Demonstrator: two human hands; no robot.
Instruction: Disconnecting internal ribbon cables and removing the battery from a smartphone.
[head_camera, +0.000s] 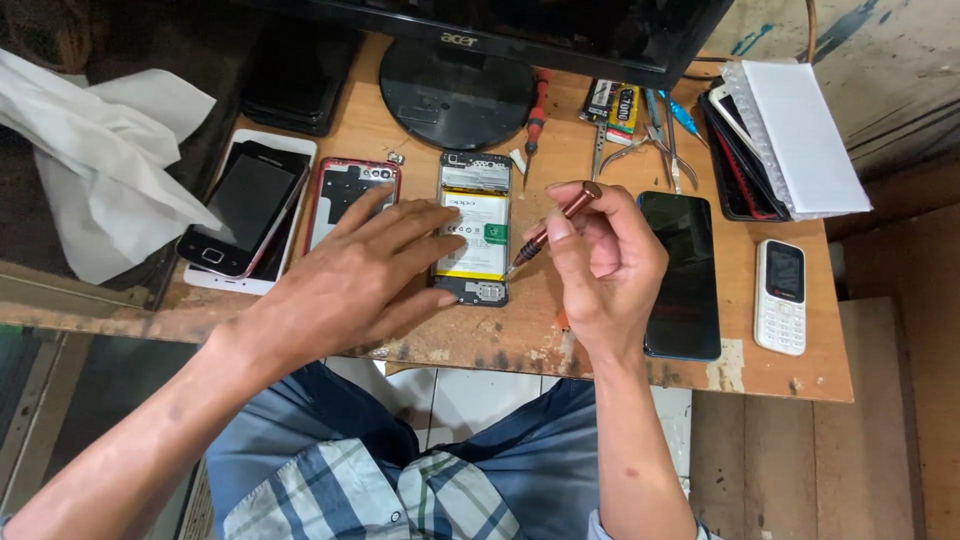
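An opened smartphone (474, 205) lies on the wooden table (760, 375) with its back off, showing a yellow-and-white battery and circuit boards. My left hand (355, 275) rests flat with fingers spread, the fingertips pressing on the phone's left side. My right hand (600, 265) holds a small reddish-brown screwdriver (548, 228) between thumb and fingers. Its tip points down-left at the phone's lower right edge. A red-rimmed back cover (335, 190) lies just left of the phone, partly under my left hand.
A monitor's round black stand (455, 95) is behind the phone. Two stacked phones (245, 205) and white cloth (100, 160) sit left. A black phone (685, 275), a white keypad phone (780, 296), tweezers and tools (640, 125), and a case stack (780, 140) sit right.
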